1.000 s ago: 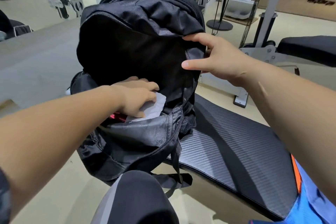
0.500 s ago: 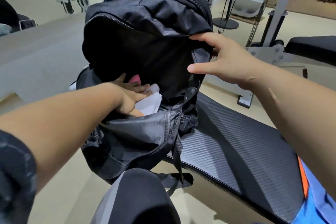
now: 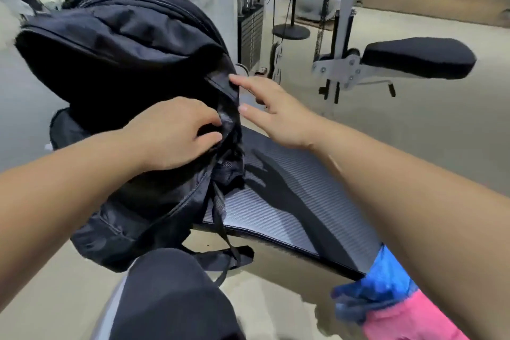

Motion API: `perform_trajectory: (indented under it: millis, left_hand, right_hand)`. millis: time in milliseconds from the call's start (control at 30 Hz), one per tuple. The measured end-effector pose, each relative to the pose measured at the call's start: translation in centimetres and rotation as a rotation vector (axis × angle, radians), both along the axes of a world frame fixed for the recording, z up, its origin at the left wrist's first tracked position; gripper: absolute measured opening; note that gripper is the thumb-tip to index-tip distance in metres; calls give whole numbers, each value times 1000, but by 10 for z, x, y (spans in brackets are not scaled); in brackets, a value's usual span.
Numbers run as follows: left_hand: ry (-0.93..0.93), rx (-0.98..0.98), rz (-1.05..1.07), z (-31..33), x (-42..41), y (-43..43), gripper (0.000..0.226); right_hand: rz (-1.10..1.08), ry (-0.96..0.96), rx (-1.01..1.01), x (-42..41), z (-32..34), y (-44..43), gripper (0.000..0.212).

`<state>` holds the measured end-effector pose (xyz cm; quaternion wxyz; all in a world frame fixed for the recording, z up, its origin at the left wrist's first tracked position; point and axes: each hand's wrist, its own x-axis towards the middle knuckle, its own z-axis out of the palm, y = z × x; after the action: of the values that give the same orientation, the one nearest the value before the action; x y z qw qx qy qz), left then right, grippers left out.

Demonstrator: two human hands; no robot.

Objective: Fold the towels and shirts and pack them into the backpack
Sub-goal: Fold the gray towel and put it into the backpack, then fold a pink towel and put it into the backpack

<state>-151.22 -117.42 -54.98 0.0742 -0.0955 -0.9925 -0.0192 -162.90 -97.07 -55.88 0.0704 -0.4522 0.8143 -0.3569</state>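
A black backpack (image 3: 124, 63) stands at the end of a grey ribbed bench (image 3: 289, 201), its top flap drooping over the opening. My left hand (image 3: 176, 135) lies on the bag's right side, fingers curled into the fabric at the zip edge. Just right of the bag, my right hand (image 3: 276, 113) is spread with straight fingers; its index tip is at the flap's edge. Nothing inside the bag shows. A blue cloth (image 3: 378, 284) and a pink cloth (image 3: 408, 320) lie bunched on the near end of the bench under my right arm.
My knee in dark trousers (image 3: 171, 298) is just below the bag. Behind stand a weight-stack machine (image 3: 249, 27) and a second padded bench (image 3: 414, 58) on the beige gym floor.
My left hand has come out of the bag and now grips its edge. The white cloth is out of sight. My right hand has released the flap, which has dropped over the opening.
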Motion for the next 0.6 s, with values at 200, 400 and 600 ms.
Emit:
perform_trajectory:
  millis: [200, 400, 600]
  left_hand:
    - [38, -43, -162, -2, -1, 125, 53]
    - [-146, 29, -195, -56, -27, 240, 50]
    - [-259, 113, -278, -103, -23, 338, 45]
  right_hand:
    - [-241, -6, 190, 12, -43, 111, 65]
    - [-531, 50, 489, 36, -91, 242, 64]
    - [-926, 150, 426, 67, -118, 328, 48]
